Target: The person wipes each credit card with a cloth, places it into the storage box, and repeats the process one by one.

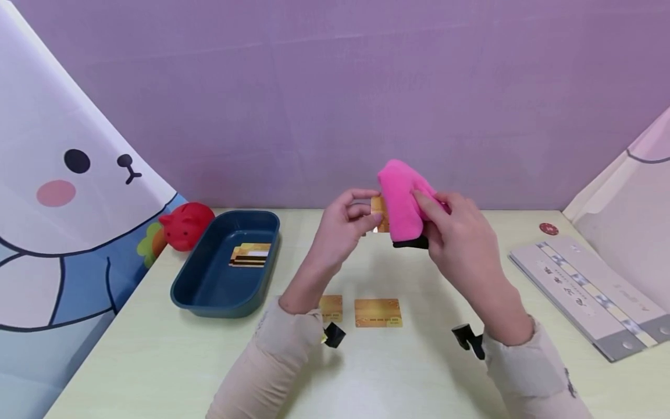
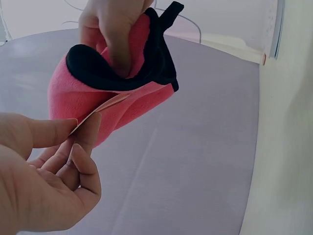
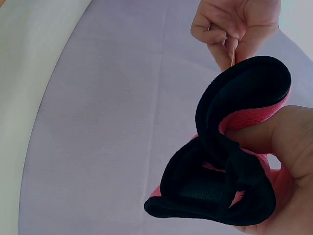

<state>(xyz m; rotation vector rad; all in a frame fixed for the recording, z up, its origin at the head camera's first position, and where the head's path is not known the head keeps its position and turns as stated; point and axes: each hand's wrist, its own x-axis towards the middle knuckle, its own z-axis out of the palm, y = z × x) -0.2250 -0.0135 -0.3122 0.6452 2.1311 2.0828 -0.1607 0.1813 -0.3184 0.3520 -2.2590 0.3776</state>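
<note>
A gold bank card point(image 1: 379, 209) is held up above the table, pinched between thumb and fingers of my left hand point(image 1: 339, 227). My right hand point(image 1: 463, 247) grips a folded pink fleecy cloth point(image 1: 399, 201) with black edging, its thumb pressed into the folds. Part of the card is covered by the cloth; in the left wrist view the card point(image 2: 105, 105) lies against the pink side. Below, one gold card point(image 1: 378, 314) lies flat on the table, and a second gold card point(image 1: 331, 308) is partly hidden by my left sleeve.
A dark blue tray point(image 1: 201, 297) at the left holds several overlapping gold cards point(image 1: 253, 254). Behind it sits a red piggy bank point(image 1: 185, 226). On the right lie a grey-white book-like case point(image 1: 581, 285) and a small red disc point(image 1: 548, 228). A purple curtain point(image 1: 335, 105) hangs behind the table.
</note>
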